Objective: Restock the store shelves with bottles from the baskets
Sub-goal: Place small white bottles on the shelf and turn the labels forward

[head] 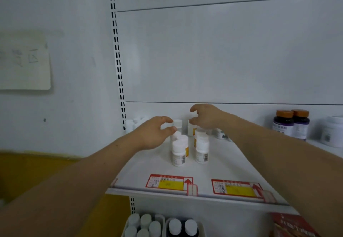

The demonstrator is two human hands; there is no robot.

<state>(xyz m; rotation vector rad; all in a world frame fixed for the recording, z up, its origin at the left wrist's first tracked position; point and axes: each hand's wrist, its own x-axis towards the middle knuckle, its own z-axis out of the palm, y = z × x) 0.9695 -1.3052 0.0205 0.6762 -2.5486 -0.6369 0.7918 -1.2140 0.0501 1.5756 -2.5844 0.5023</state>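
**Observer:** Gripping looks loose on both sides. Left hand point(155, 133) is curling thumb and fingertips around the cap of a small white plastic bottle point(177, 123) at the back of the row; contact looks light, and whether it is truly pinching or just touching, I cannot tell. Right hand point(205, 117) is hovering cupped over the neighbouring white bottle with a yellow-orange label point(191, 130), fingers spread, nothing clasped.

**Recorder:** Where are the task's bottles sitting?

**Observer:** Standing upright in two short rows running front to back on the white metal shelf point(141, 168), the front white bottle point(178, 152) nearest the edge, its partner point(201, 148) just beside it. Barcodes are facing forward. Red and yellow price tags point(169, 182) are sitting on the shelf lip below each row, so I judge the rows are being lined up with their tags.

**Recorder:** Why both hands at the back?

**Observer:** Probably seating the rearmost bottles against the back panel, one hand per row, leaving the front free for more stock.

**Recorder:** Anything else nearby?

**Observer:** Dark bottles with orange caps point(291, 123) are standing well apart to the right. Below the shelf, white-capped bottles in baskets point(144, 224) are waiting, so restocking looks unfinished.
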